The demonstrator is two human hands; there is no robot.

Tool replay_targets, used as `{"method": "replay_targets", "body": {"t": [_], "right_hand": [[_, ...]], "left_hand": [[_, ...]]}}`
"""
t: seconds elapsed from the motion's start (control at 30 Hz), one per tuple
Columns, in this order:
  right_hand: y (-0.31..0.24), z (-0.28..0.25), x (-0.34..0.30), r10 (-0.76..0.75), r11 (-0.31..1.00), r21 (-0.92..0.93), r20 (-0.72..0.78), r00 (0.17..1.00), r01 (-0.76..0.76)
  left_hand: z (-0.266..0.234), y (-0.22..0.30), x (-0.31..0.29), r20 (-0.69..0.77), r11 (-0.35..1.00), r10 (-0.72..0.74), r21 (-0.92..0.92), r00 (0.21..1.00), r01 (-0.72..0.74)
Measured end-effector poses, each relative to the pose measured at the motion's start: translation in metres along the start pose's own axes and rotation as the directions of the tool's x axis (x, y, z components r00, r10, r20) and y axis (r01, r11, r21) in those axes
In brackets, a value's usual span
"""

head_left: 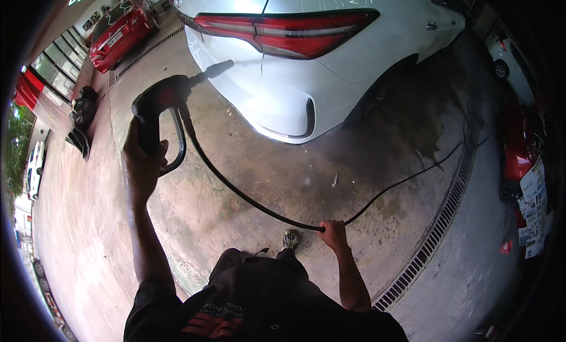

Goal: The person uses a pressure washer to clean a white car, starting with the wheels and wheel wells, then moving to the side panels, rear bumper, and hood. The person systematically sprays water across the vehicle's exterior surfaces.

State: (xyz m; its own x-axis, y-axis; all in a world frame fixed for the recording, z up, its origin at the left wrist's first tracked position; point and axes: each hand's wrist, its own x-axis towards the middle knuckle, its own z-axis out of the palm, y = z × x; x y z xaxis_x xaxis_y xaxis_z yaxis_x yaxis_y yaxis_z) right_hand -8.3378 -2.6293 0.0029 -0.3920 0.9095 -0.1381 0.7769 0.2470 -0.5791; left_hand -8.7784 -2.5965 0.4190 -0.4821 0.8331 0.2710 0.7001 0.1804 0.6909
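Your left hand (140,162) grips the black pistol-shaped spray gun (159,97), raised before the glossy white car (271,106) | right hand (335,235) clasps the thin black hose (306,226) | a hose snag could jerk your aim.

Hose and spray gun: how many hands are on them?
2: the left hand grips the spray gun by its handle; the right hand holds the black hose. Neither hand is hidden.
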Motion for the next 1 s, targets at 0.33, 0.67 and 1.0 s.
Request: {"method": "replay_targets", "body": {"t": [0.33,0.67,1.0], "right_hand": [[0.08,-0.015,0.04,-0.004,0.885,-0.46,-0.171,0.985,-0.076],[-0.023,0.072,-0.073,0.257,0.76,-0.533,-0.282,0.925,-0.373],[-0.344,0.295,-0.288,0.4,0.76,-0.396,-0.339,0.852,-0.514]], "left_hand": [[-0.122,-0.129,0.046,0.244,0.995,-0.099,0.038,0.965,0.093],[-0.119,-0.322,0.044,0.241,0.969,-0.182,-0.122,0.953,0.216],[-0.179,-0.539,0.047,0.285,0.969,-0.127,-0.168,0.95,0.18]]}}
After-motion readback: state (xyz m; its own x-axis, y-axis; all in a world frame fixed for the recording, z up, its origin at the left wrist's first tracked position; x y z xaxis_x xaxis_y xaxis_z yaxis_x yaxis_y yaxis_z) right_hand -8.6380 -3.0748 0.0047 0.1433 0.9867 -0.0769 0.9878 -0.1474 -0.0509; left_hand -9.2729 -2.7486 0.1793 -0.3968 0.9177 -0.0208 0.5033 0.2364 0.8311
